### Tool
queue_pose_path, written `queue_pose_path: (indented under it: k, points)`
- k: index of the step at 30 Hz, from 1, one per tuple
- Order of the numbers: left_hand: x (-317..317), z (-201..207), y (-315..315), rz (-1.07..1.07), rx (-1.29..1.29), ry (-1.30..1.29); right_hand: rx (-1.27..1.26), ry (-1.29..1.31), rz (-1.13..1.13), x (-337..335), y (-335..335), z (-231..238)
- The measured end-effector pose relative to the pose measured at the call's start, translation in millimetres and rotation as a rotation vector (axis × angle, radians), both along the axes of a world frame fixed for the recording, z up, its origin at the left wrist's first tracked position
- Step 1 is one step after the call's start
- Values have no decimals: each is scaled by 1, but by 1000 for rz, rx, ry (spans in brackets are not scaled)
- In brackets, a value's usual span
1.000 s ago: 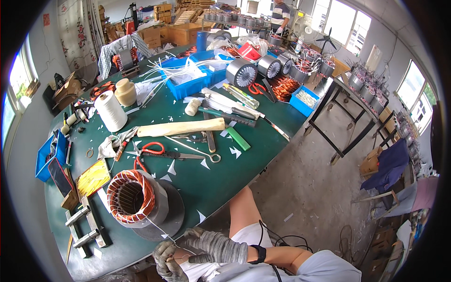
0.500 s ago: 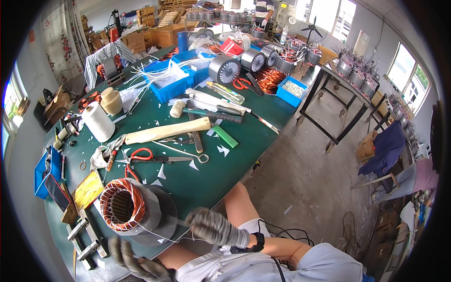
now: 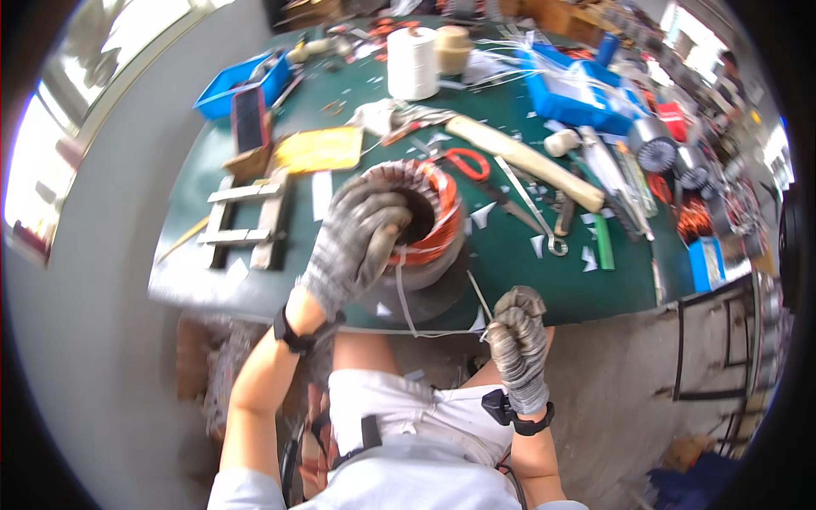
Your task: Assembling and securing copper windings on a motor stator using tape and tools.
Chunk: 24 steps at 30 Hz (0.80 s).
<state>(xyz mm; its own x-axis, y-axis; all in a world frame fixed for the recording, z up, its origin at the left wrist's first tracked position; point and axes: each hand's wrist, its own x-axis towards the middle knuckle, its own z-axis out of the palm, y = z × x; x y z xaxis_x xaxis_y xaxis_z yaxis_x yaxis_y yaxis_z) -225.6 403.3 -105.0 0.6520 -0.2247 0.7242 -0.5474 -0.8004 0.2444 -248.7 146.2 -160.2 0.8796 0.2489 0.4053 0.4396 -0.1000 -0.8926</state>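
Green bench [image 3: 565,293]: wound stator [image 3: 442,242] near front edge, about midway along. Left gloved hand [image 3: 357,234] over its left rim, fingers bent, can't tell if gripping. Right gloved hand [image 3: 518,340] at front edge, closed on thin white cord [image 3: 404,306] running to stator.

The stator [image 3: 435,270] is a grey metal cylinder, and it carries on top a thick ring of orange copper winding [image 3: 445,212], wrapped with white turns. It stands upright near the front edge of the table [image 3: 510,285], with its dark round opening upward and its left side partly hidden. The white cord [image 3: 404,299] hangs slack from the ring's near side, then bends to the right
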Motion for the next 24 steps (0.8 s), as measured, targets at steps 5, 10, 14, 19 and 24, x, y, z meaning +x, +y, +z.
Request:
queue_pose_path:
  k: [5,10,14,19,24]
  points:
    - [-12,3,22,66,159,274,-40,-125,93,5,30,7]
    - [-9,5,13,84,190,372,-100,-98,113,7,45,2]
    - [-11,12,6,26,65,426,-144,-292,-13,19,73,1]
    - [-17,23,12,167,515,478,-381,-476,-95,24,68,30]
    - [-37,49,-14,306,391,33,-28,-341,153,44,76,84]
